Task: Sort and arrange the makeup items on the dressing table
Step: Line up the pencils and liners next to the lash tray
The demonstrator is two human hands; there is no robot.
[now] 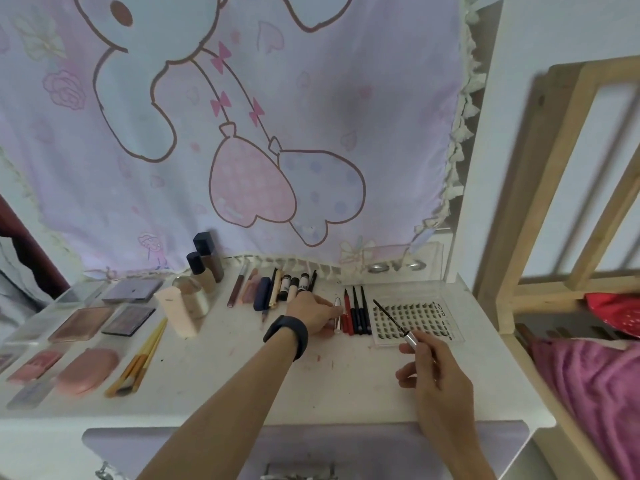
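Note:
My right hand (431, 368) pinches a thin wand with a silver cap and a dark brush tip (393, 319), held over the clear tray of false lashes (417, 320). My left hand (311, 313), with a black band on the wrist, pinches a small clear tube (337, 315) lying on the white dressing table (346, 382). Just right of that tube lie a red pencil (348, 315) and two dark liners (360, 311) side by side.
Behind my left hand lies a row of pencils, lip tubes and small bottles (277, 289). At left are foundation bottles (204, 265), a peach tube (178, 313), palettes (128, 318), a pink puff case (88, 374) and brushes (142, 362). A wooden bed frame (540, 202) stands right.

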